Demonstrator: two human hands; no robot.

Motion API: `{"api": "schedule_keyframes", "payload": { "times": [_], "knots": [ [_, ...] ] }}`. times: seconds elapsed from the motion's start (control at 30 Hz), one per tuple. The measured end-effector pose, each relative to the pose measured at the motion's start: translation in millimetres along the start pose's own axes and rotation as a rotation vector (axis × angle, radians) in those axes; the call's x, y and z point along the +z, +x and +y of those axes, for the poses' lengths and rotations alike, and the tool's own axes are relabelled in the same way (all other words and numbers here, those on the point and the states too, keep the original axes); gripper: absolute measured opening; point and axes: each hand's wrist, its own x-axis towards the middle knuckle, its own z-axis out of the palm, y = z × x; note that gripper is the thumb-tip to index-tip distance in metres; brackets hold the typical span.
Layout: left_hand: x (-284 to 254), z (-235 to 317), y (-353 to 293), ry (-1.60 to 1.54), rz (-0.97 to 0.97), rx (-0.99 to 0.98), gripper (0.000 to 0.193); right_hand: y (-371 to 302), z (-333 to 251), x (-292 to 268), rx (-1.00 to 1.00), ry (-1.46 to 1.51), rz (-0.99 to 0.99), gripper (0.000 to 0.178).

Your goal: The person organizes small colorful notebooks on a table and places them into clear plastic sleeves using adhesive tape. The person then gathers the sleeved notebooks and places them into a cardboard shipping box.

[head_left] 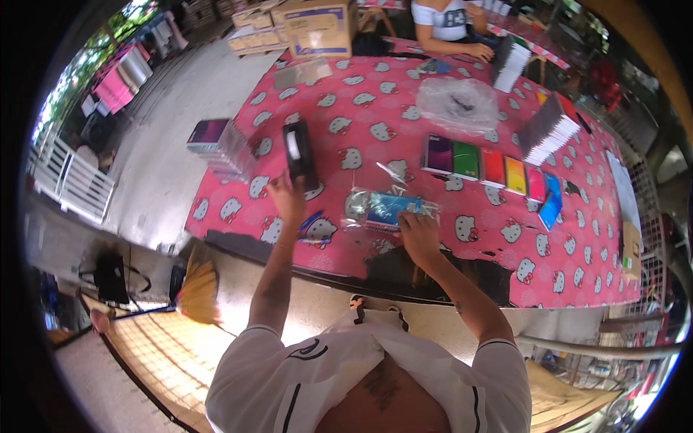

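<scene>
My left hand is at the near end of a long black tape dispenser with a pale patch on top. Its fingers are curled against that end, and any strip of tape between them is too small to make out. In front of me lies a blue notebook pack in a loose clear plastic sleeve. The fingers of my right hand grip its near right part. Beside my left forearm is a small blue pen-like item.
A pink patterned cloth covers the table. Notebook stacks stand left and right. A row of coloured notebooks lies right of centre, below a clear plastic bundle. Another person sits opposite. Cardboard boxes stand behind.
</scene>
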Motion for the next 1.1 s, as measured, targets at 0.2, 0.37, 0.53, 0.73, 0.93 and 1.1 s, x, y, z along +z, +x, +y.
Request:
{"api": "schedule_keyframes", "payload": {
  "times": [0.2, 0.37, 0.53, 0.73, 0.93, 1.1],
  "knots": [
    [10.1, -48.5, 44.8, -0.889, -0.361, -0.609, 0.032, 0.5, 4.8, 4.7, 0.009, 0.108, -0.024, 0.051],
    [48.1, -39.3, -13.0, -1.047, 0.111, -0.539, 0.016, -2.6, 11.0, 9.7, -0.010, 0.030, 0.013, 0.051],
    [2.5, -88.5, -10.2, 0.140, -0.126, -0.372, 0.018, 0.7, 8.6, 5.9, -0.045, 0.163, -0.009, 0.049],
    [28.6, 94.4, -74.8, -0.400, -0.629, -0.029, 0.020, -2.7, 19.0, 9.5, -0.057, 0.170, 0.109, 0.044],
    [37.6, 163.1, -99.4, 0.333, -0.748, 0.125, 0.035, -4.2, 17.2, 11.6, -0.030, 0.216, 0.075, 0.047],
    [37.1, 141.3, -100.0, 0.362, -0.760, 0.190, 0.046, 2.9, 18.8, -8.2, 0.032, 0.366, 0.044, 0.053]
  ]
}}
